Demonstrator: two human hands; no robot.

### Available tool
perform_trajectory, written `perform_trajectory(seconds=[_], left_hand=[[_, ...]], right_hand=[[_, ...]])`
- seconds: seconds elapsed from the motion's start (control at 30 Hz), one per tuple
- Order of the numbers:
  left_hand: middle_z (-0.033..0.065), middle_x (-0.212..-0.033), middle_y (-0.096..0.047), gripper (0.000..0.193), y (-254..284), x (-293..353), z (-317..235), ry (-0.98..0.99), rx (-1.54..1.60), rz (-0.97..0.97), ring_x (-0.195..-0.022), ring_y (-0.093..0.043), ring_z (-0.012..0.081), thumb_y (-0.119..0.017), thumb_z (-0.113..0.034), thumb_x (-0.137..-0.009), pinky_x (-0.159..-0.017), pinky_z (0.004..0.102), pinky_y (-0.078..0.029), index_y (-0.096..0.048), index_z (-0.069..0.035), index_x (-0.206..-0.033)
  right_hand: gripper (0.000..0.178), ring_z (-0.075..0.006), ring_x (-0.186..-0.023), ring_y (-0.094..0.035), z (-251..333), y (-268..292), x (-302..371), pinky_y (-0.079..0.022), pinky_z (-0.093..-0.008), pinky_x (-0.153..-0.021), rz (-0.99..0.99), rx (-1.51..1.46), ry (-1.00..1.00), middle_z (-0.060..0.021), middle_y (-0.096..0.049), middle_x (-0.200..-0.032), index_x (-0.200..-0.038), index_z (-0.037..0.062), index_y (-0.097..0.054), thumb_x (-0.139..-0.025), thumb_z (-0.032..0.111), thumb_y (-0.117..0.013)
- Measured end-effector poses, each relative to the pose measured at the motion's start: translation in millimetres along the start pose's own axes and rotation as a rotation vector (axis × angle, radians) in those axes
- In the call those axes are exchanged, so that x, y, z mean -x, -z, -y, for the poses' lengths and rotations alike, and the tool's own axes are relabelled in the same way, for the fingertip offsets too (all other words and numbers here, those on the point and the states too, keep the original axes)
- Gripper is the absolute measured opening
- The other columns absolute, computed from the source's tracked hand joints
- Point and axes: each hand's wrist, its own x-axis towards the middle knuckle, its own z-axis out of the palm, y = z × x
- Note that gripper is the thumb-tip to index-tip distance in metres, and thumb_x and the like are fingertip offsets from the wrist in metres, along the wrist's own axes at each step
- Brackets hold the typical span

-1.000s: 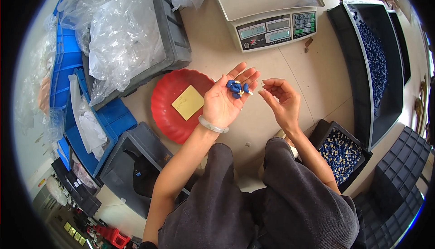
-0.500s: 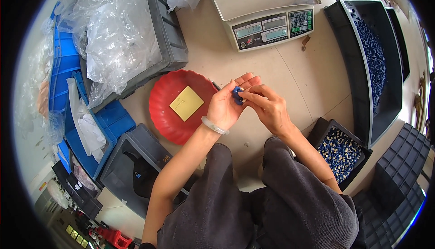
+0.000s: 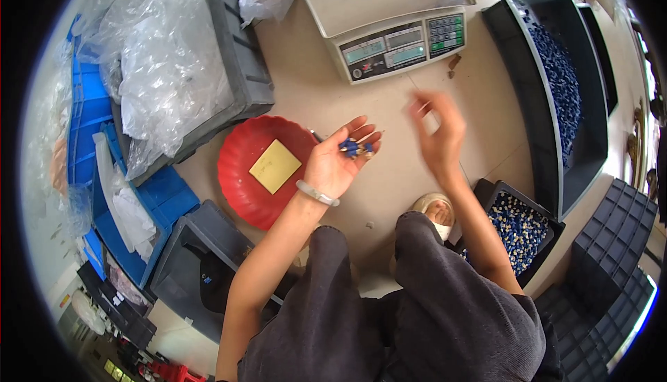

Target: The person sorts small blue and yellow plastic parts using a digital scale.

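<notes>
My left hand (image 3: 338, 162) is palm up in front of my knees, with fingers slightly curled under several small blue and cream parts (image 3: 356, 148). Apart from it, to the right, my right hand (image 3: 442, 128) is raised over the floor. Its fingertips are smeared by motion, so whether they hold anything does not show. Beside my left hand stands a red scalloped bowl (image 3: 235, 191) with a yellow paper note (image 3: 275, 167) in it. A grey bin (image 3: 495, 198) by my right forearm is filled with the same kind of blue and cream parts.
A scale (image 3: 389, 52) with a metal platform stands ahead. At the right, a long dark bin (image 3: 583, 55) contains many blue parts. Clear plastic bags (image 3: 170, 62) fill a grey crate (image 3: 251, 69) at the left, near blue bins (image 3: 167, 194). My shoe (image 3: 445, 226) shows beside my knee.
My right hand has left my left palm and moved up and to the right. The left hand has opened somewhat, exposing the small parts. The whole view has shifted slightly.
</notes>
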Motion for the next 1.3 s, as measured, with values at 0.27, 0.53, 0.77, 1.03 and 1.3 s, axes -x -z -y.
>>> perform_trajectory(seconds=[0.27, 0.53, 0.77, 1.03, 1.3], left_hand=[[0.0180, -0.114, -0.059, 0.034, -3, 0, -4, 0.025, 0.063, 0.006, -0.114, -0.055, 0.0321, -0.047, -0.014, -0.096, -0.101, 0.0392, -0.047, -0.051, 0.006, -0.123], [0.0187, -0.116, -0.058, 0.036, 3, 2, -7, 0.007, 0.053, 0.017, -0.114, -0.055, 0.0323, -0.046, -0.015, -0.096, -0.101, 0.0398, -0.047, -0.048, 0.006, -0.126], [0.0185, -0.118, -0.058, 0.037, -3, -4, -7, 0.035, 0.045, 0.064, -0.117, -0.053, 0.0321, -0.046, -0.015, -0.097, -0.103, 0.0398, -0.045, -0.046, 0.005, -0.129], [0.0192, -0.121, -0.056, 0.036, -17, -5, -5, 0.025, 0.011, -0.003, -0.120, -0.051, 0.0330, -0.044, -0.015, -0.097, -0.106, 0.0386, -0.043, -0.048, 0.006, -0.126], [0.0140, -0.129, -0.055, 0.039, -5, -6, 7, 0.085, -0.181, 0.007, -0.114, -0.055, 0.0230, -0.041, -0.026, -0.099, -0.090, 0.0343, -0.046, -0.051, -0.001, -0.127]], right_hand=[[0.043, -0.0152, -0.095, -0.063, -197, 31, -109, -0.048, -0.0295, -0.084, -0.235, -0.252, -0.266, -0.0109, -0.068, -0.105, -0.120, -0.0007, -0.061, -0.089, 0.028, -0.065], [0.039, -0.0087, -0.071, -0.062, -165, 26, -117, -0.048, -0.0245, -0.067, -0.237, -0.074, -0.454, -0.0076, -0.072, -0.087, -0.105, 0.0033, -0.071, -0.082, 0.034, -0.072], [0.042, -0.0099, -0.074, -0.063, -154, 29, -126, -0.048, -0.0242, -0.067, -0.216, -0.059, -0.514, -0.0078, -0.072, -0.084, -0.101, 0.0033, -0.073, -0.078, 0.039, -0.075], [0.026, -0.0153, -0.070, -0.061, -54, 24, -45, -0.050, -0.0270, -0.064, -0.145, -0.027, 0.103, -0.0079, -0.063, -0.083, -0.102, 0.0041, -0.065, -0.077, -0.005, -0.068], [0.043, -0.0222, -0.089, -0.063, 18, -11, 36, -0.054, -0.0326, -0.069, 0.422, 0.048, 0.305, -0.0078, -0.063, -0.104, -0.109, 0.0092, -0.066, -0.067, 0.006, -0.074]])
